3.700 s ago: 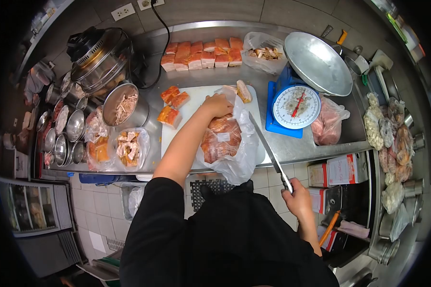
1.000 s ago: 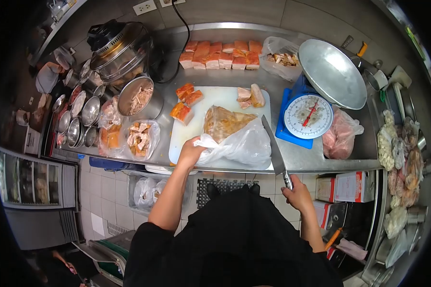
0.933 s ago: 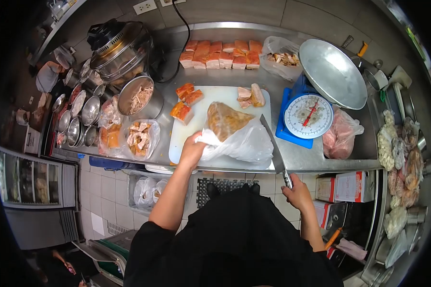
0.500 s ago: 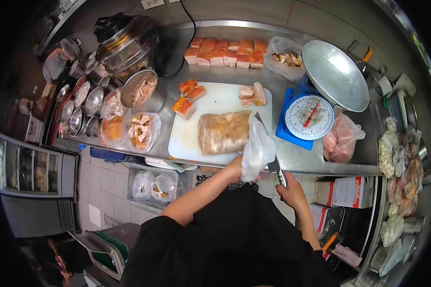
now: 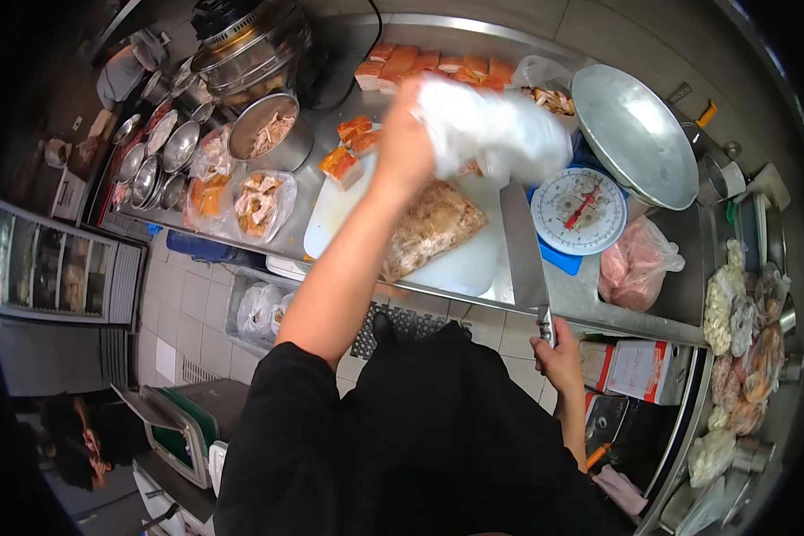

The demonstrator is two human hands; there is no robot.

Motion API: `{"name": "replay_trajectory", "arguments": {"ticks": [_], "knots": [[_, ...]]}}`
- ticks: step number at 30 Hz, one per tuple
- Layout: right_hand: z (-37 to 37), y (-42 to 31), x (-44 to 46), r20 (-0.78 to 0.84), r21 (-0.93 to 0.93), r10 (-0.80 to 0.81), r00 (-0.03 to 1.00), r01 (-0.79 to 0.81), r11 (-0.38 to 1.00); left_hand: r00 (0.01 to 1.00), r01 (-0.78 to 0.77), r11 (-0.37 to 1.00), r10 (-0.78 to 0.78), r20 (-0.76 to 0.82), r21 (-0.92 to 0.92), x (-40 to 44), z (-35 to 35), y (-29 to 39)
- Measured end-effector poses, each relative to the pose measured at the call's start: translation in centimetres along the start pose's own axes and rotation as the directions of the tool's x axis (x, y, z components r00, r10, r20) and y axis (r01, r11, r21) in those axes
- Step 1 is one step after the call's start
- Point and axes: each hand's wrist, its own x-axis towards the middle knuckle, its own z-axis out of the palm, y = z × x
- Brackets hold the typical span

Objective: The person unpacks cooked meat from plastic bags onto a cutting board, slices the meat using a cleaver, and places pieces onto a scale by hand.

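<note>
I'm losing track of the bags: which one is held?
The blurred white bag, in the left hand; it grips none of the other bags.

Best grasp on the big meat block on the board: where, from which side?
Probably from above, across its width near the exposed right end. The meat block lies broad face up on the cutting board; the left forearm covers part of its left side. Watch the knife blade, just off to its right.

The left hand (image 5: 406,138), motion-blurred, reaches well ahead of the right fingers (image 5: 541,347), its bare forearm (image 5: 355,255) slanting back. The right hand (image 5: 560,359) is curled in a grip, its wrist (image 5: 571,395) behind those fingers.
</note>
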Motion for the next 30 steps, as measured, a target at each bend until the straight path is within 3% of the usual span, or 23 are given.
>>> {"name": "replay_trajectory", "arguments": {"ticks": [2, 3, 4, 6, 8, 9, 13, 14, 15, 17, 18, 20, 22, 24, 26, 28, 29, 30], "knots": [[-0.4, -0.3, 0.0, 0.012, 0.051, -0.031, 0.999, 0.031, 0.998, 0.998, 0.061, 0.906, -0.062, 0.012, -0.418, 0.6, -2.2, 1.2], [-0.4, -0.4, 0.1, 0.027, 0.045, -0.034, 0.999, 0.033, 0.998, 0.996, -0.024, 0.861, -0.023, -0.086, -0.509, 0.6, -3.3, 0.9], [-0.3, -0.6, 0.4, 0.045, 0.024, -0.035, 0.998, 0.034, 0.999, 0.999, 0.011, 0.756, -0.038, -0.027, -0.654, 0.5, -5.3, 0.3], [0.0, -1.1, 1.0, 0.103, -0.011, -0.041, 0.994, 0.042, 0.999, 0.985, -0.045, 0.716, -0.086, -0.152, -0.697, -2.1, -8.6, -0.6], [0.6, -1.3, 1.6, 0.143, 0.004, -0.092, 0.985, 0.092, 0.996, 0.969, -0.100, 0.805, -0.055, -0.242, -0.584, -6.6, -11.7, -0.6], [0.8, -0.9, 2.2, 0.177, 0.052, -0.116, 0.977, 0.109, 0.993, 0.865, -0.022, 0.882, -0.220, -0.451, -0.471, -8.9, -12.6, -0.2], [1.9, -1.9, 3.5, 0.373, 0.044, -0.183, 0.909, 0.180, 0.983, 0.697, 0.052, 0.956, -0.242, -0.675, -0.289, -19.7, -19.9, -2.1], [2.6, -2.3, 3.4, 0.422, 0.039, -0.191, 0.887, 0.192, 0.981, 0.607, 0.100, 0.953, -0.285, -0.742, -0.285, -22.7, -21.7, -2.5], [3.5, -2.7, 3.1, 0.459, -0.052, -0.189, 0.868, 0.238, 0.970, 0.512, 0.140, 0.946, -0.323, -0.796, -0.293, -25.5, -23.4, -2.7], [5.6, -4.1, 2.4, 0.539, -0.248, -0.141, 0.830, 0.317, 0.915, 0.443, 0.157, 0.954, -0.298, -0.846, -0.254, -31.4, -25.7, -2.7], [7.2, -4.3, 2.3, 0.567, -0.248, -0.147, 0.810, 0.338, 0.908, 0.396, 0.196, 0.951, -0.300, -0.868, -0.239, -34.1, -26.8, -2.4], [11.1, -4.5, 1.8, 0.718, -0.373, -0.187, 0.671, 0.596, 0.711, 0.308, 0.131, 0.961, -0.274, -0.911, -0.245, -39.1, -28.2, -1.7], [16.9, -6.3, -0.3, 0.781, -0.444, -0.073, 0.620, 0.635, 0.632, 0.200, 0.066, 0.967, -0.256, -0.946, -0.247, -44.1, -30.2, -0.9], [23.2, -5.6, -2.2, 0.887, -0.369, -0.090, 0.453, 0.813, 0.449, 0.165, 0.141, 0.983, -0.142, -0.976, -0.119, -49.9, -32.8, 0.3], [29.8, -4.9, -5.4, 0.929, -0.325, -0.041, 0.367, 0.864, 0.384, 0.067, 0.190, 0.976, -0.121, -0.990, -0.106, -57.2, -36.9, 1.6], [36.4, -4.1, -9.2, 0.965, -0.260, 0.111, 0.238, 0.923, 0.284, -0.051, 0.385, 0.923, 0.030, -0.998, 0.008, -65.5, -41.2, 3.5], [39.5, -3.5, -11.1, 0.967, -0.234, 0.167, 0.194, 0.934, 0.270, -0.122, 0.384, 0.923, 0.073, -0.990, 0.020, -69.5, -43.1, 5.2], [42.5, -2.9, -13.0, 0.964, -0.228, 0.192, 0.182, 0.940, 0.255, -0.242, 0.598, 0.798, 0.273, -0.931, 0.079, -73.2, -44.4, 7.2]]}}
